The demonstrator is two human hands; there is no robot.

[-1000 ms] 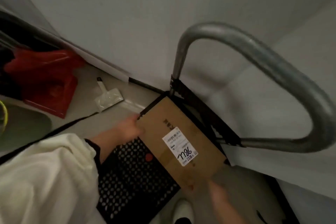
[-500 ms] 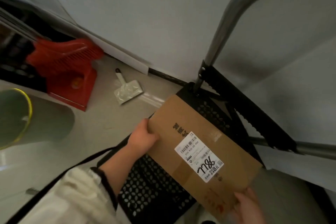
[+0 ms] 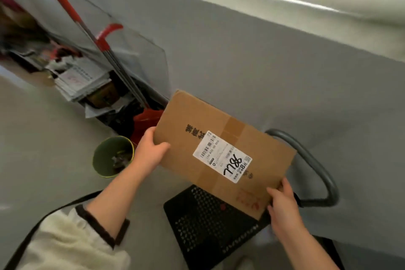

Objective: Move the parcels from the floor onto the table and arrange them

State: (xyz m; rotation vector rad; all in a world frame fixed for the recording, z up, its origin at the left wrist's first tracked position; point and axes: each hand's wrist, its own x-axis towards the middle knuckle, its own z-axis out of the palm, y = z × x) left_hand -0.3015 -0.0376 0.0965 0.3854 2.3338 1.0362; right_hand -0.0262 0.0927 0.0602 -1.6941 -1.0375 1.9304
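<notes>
Grey wall (image 3: 263,61) fills the top and right; pale floor (image 3: 43,138) on the left. Brown cardboard parcel (image 3: 186,120), flat and taped down the middle, is held off the floor by both hands, tilted, its near end over the black perforated trolley deck (image 3: 203,226). Far corner of the parcel sits in front of the wall. Grey metal trolley handle (image 3: 317,171) loops out to the right, partly hidden behind the parcel. Clutter along the wall at left: a stack of papers (image 3: 81,81), a red-handled broom (image 3: 122,72) leaning on the wall, a red dustpan (image 3: 145,119) at its foot. Green bin (image 3: 103,155) stands on the floor just beside the left forearm, some rubbish inside. Cream sleeve (image 3: 72,243) with a dark cuff, bottom left. White shipping label (image 3: 222,156) on the parcel top, "7786" in black marker. Left hand (image 3: 151,151) grips the parcel's left edge, thumb on top. Right hand (image 3: 282,204) grips the near right corner, fingers wrapped over the edge.
</notes>
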